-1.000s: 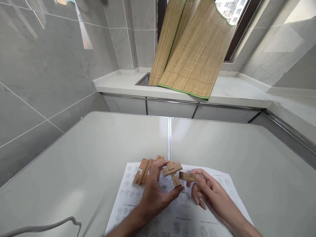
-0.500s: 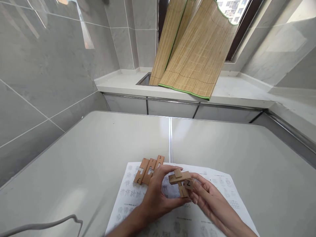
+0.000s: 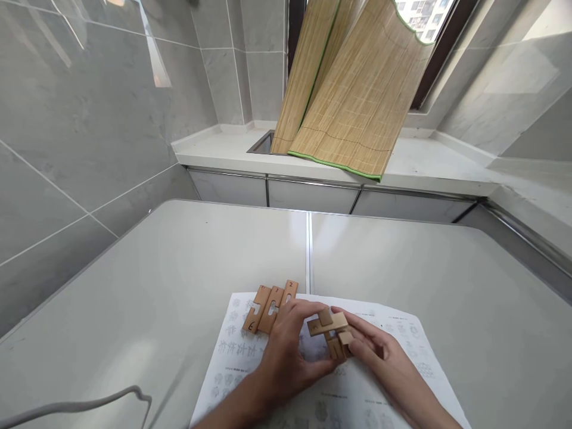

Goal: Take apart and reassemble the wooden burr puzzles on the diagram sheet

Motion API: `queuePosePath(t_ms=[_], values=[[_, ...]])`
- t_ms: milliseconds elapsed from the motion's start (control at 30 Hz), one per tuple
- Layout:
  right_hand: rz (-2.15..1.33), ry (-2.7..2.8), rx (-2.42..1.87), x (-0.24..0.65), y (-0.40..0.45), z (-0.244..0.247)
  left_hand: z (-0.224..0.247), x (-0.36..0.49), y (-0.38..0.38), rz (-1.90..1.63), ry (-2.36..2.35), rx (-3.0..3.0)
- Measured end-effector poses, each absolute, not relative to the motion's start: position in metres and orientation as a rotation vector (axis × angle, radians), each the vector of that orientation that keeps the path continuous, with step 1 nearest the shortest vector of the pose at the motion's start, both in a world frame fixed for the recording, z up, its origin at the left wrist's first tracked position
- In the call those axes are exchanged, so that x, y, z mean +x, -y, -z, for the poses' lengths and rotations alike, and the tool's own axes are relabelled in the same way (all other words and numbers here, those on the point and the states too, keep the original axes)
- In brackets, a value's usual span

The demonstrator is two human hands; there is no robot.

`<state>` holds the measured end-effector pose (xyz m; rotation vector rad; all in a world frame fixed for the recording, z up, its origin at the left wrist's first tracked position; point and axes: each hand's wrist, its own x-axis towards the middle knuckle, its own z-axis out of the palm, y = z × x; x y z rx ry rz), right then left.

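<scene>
Several pale wooden blocks joined in a crossed cluster (image 3: 328, 323) are held above a printed sheet. My left hand (image 3: 286, 357) grips the cluster from the left, with the index finger over its top and the thumb at its lower end. On the right side, my right hand (image 3: 379, 351) pinches a block of the same cluster. Behind my left hand, notched reddish-brown wooden pieces with numbers lie side by side: one marked 6 (image 3: 256, 311), one beside it (image 3: 270, 310), and one marked 2 (image 3: 291, 289), partly hidden by my left hand.
The white sheet (image 3: 236, 369) with small printed diagrams lies on the glossy light table (image 3: 147, 286). A grey cable (image 3: 71, 408) runs at the lower left. Beyond the table stand a white counter (image 3: 214, 154), a sink (image 3: 263, 143) and a hanging bamboo blind (image 3: 357, 101).
The block at the right of the cluster has turned and shifted slightly down, so its 2 no longer shows. My right fingers have moved with it, and the cluster is tilted a little differently.
</scene>
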<state>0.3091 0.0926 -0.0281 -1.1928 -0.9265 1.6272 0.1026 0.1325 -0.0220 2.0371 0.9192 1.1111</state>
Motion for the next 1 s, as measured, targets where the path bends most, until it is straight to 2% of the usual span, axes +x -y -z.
queuePosePath(t_ms=[233,533,767,1000], values=[[-1.509,0.964,-1.301,0.307,-0.089,0.030,0.027,0.102,-0.132,-1.121,-0.889,2.112],[-1.707,0.736,-1.094,0.301,-0.091,0.030,0.029,0.101,-0.135,-1.104,-0.878,2.062],[-1.737,0.563,-1.074,0.301,-0.092,0.031,0.030,0.098,-0.135,-0.915,-0.831,2.081],[-1.758,0.565,-1.117,0.299,-0.092,0.027,0.033,0.097,-0.131,-0.891,-0.867,2.155]])
